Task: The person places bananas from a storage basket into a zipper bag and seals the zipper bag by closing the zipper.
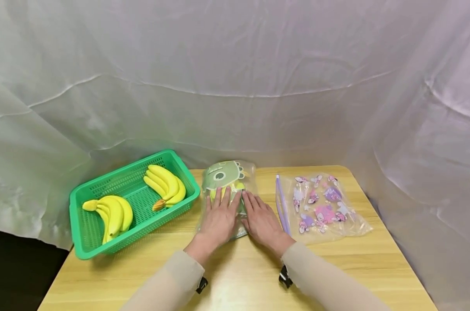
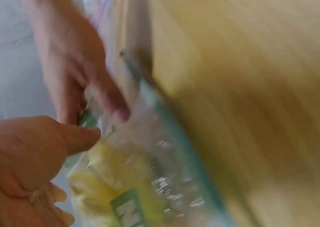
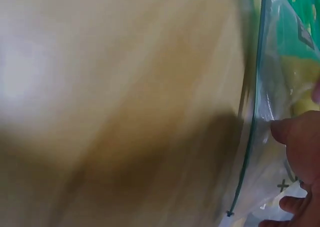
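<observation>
Pale sleeves (image 1: pixel 166 283) reach over a wooden counter (image 1: pixel 242 285) bearing a green basket (image 1: pixel 75 229), left, and a purple-edged zip bag (image 1: pixel 320 207), right. Between them, a dinosaur-print zip bag (image 1: pixel 225 175) lies under the left hand (image 1: pixel 219 220), fingers slightly apart, and right hand (image 1: pixel 263 222), fingers close together. Two banana bunches (image 1: pixel 168 183) lie in the basket.

This is a small curtained booth: glossy silver-grey fabric sheeting (image 1: pixel 235 56) hangs from nine o'clock through twelve to three around a pale wood-grain table (image 1: pixel 240 285) at six; the building's kind is unclear.
</observation>
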Demonstrator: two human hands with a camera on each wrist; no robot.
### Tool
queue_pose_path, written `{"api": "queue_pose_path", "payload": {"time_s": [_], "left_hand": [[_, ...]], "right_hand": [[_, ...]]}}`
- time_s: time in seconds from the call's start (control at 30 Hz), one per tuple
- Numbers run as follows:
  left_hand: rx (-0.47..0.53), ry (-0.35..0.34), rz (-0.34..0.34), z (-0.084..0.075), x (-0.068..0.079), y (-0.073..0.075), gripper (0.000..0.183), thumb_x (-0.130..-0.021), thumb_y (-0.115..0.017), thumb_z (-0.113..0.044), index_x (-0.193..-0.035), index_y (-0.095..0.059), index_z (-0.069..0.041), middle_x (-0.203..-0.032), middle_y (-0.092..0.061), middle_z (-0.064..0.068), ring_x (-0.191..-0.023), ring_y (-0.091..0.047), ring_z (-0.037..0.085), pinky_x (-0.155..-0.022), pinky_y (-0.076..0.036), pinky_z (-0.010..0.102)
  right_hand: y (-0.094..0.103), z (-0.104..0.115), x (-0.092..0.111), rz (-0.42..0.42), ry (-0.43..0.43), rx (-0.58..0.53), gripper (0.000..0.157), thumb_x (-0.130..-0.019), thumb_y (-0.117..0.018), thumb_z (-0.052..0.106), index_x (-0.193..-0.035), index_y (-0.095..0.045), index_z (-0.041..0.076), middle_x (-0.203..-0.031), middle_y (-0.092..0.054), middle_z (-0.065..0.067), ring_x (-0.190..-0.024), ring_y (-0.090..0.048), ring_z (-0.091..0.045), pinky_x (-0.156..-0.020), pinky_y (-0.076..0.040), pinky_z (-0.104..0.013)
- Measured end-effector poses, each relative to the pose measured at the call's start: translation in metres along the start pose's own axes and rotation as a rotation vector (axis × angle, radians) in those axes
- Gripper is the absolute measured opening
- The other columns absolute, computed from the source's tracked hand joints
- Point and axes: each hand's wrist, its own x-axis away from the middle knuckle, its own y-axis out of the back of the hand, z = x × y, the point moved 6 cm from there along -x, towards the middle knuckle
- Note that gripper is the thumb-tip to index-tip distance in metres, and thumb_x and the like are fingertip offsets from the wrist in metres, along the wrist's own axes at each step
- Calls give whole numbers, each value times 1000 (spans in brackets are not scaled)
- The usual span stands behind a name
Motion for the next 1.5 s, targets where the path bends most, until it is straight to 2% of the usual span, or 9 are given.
{"api": "queue_pose_path", "payload": {"time_s": [0.3, 0.5, 0.67, 0.77, 0.9, 1.0, 1.1, 1.27, 1.5], "left_hand": [[-96, 12, 33, 19, -3, -28, 91, -87, -60, -1, -157, -10, -33, -165, -6, 9, -151, -4, 38, -116, -20, 59], [-78, -1, -55, 34, -13, -28, 84, -87, -58, 5, -155, -24, -32, -163, -17, 10, -150, -11, 38, -117, -22, 57], [0, 41, -62, 37, -14, -26, 81, -87, -53, 8, -153, -28, -31, -163, -17, 12, -150, -9, 39, -115, -22, 60], [67, 92, -113, 37, -2, -20, 73, -87, -55, 2, -151, -35, -27, -161, -23, 14, -149, -14, 42, -113, -24, 63], [108, 126, -263, 29, 26, -9, 53, -85, -62, -9, -136, -53, -16, -147, -43, 20, -139, -34, 47, -107, -32, 66], [124, 123, -340, 20, 46, -7, 44, -83, -67, -14, -126, -59, -12, -135, -52, 21, -129, -44, 46, -103, -36, 63], [133, 123, -351, 13, 60, -12, 46, -81, -72, -21, -124, -58, -10, -131, -53, 21, -124, -46, 44, -101, -36, 61], [156, 134, -214, 9, 74, -28, 76, -79, -75, -49, -138, -48, -10, -146, -42, 23, -136, -36, 46, -104, -29, 70], [161, 119, 62, 17, 86, -53, 107, -74, -60, -77, -154, -28, -14, -162, -16, 17, -150, -7, 40, -112, -10, 71]], "right_hand": [[4, -10, -5, 93, -14, -91, 84, -92, -61, 45, -154, -21, 6, -158, -27, -17, -143, -33, -37, -112, -33, -53], [13, -29, 13, 23, -64, -117, 78, -93, -60, 43, -152, -28, 3, -156, -32, -19, -143, -33, -37, -115, -28, -53], [19, -51, 28, -36, -128, -144, 76, -93, -60, 42, -150, -31, 2, -154, -34, -21, -141, -34, -40, -113, -28, -57], [21, -65, 35, -69, -167, -157, 76, -92, -61, 44, -148, -33, 1, -151, -37, -22, -139, -37, -42, -111, -30, -60], [21, -86, 44, -83, -240, -170, 79, -92, -62, 47, -148, -34, 0, -150, -38, -25, -138, -36, -44, -109, -31, -62], [15, -98, 48, -35, -318, -215, 84, -92, -60, 51, -150, -28, 1, -153, -32, -26, -140, -30, -46, -110, -26, -65], [3, -103, 51, 37, -392, -261, 89, -91, -57, 57, -153, -22, 3, -156, -26, -25, -143, -24, -48, -110, -20, -70], [-12, -98, 61, 108, -426, -271, 93, -91, -53, 62, -154, -18, 4, -158, -21, -25, -144, -21, -49, -106, -13, -76], [-17, -83, 90, 141, -332, -240, 85, -93, -53, 58, -153, -25, 3, -158, -25, -22, -144, -23, -47, -107, -12, -76]]}}
